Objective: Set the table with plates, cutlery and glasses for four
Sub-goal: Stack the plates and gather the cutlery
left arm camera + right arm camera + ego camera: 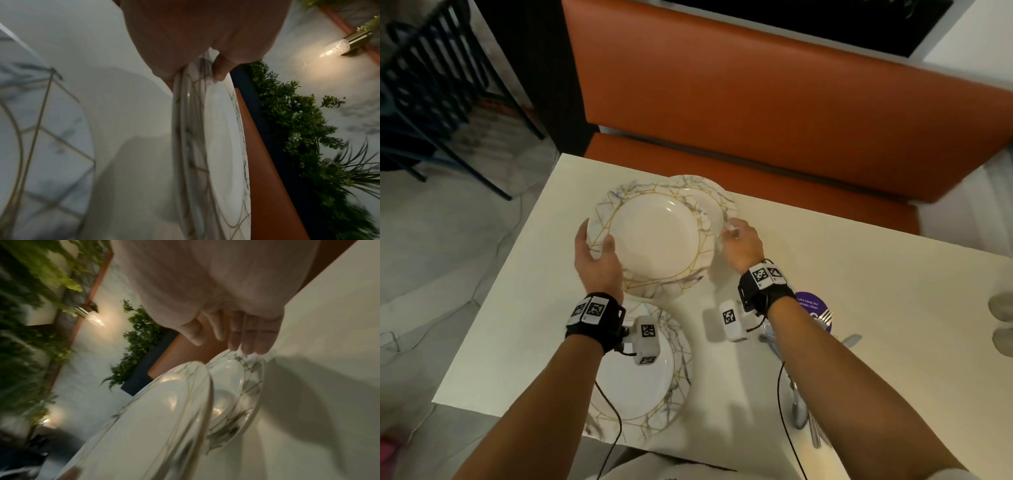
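Observation:
My left hand grips the left rim of a marble-and-gold patterned plate, thumb on top, and holds it tilted above the cream table. In the left wrist view the left hand pinches what looks like two stacked plates edge-on. A second plate lies flat at the table's far side, partly under the held one. My right hand hovers at its right rim with straight fingers over the far plate. A third plate lies at the near edge.
Forks and spoons lie under my right forearm beside a purple sticker. An orange bench runs behind the table. A dark chair stands at the far left. Shoes show at the right edge.

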Demonstrator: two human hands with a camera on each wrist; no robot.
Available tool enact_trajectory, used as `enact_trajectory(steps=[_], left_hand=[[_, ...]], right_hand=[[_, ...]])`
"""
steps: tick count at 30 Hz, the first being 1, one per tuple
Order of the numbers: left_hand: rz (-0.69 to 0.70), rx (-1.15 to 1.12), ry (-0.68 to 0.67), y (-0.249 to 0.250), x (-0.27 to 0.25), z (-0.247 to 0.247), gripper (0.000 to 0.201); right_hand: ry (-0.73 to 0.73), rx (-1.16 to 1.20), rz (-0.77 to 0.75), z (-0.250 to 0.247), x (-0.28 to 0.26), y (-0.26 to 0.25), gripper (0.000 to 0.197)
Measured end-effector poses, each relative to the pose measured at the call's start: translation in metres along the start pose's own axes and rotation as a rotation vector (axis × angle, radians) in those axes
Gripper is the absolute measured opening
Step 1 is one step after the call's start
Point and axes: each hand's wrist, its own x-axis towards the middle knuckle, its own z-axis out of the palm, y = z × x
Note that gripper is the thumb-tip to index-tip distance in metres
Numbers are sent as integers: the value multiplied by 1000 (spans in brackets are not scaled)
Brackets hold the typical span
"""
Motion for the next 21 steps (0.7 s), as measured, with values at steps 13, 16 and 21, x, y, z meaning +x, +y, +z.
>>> enact_trajectory(steps=[13, 16, 21], left_hand=[[16, -20, 112, -1, 35, -13, 52], [6, -18, 105, -2, 34, -5, 53], [9, 44, 55, -1, 18, 15, 52]], right_hand=[[59, 147, 312, 9, 65, 25, 31], [145, 238, 344, -14, 61, 36, 37], [374, 327, 251, -70, 37, 56, 37]])
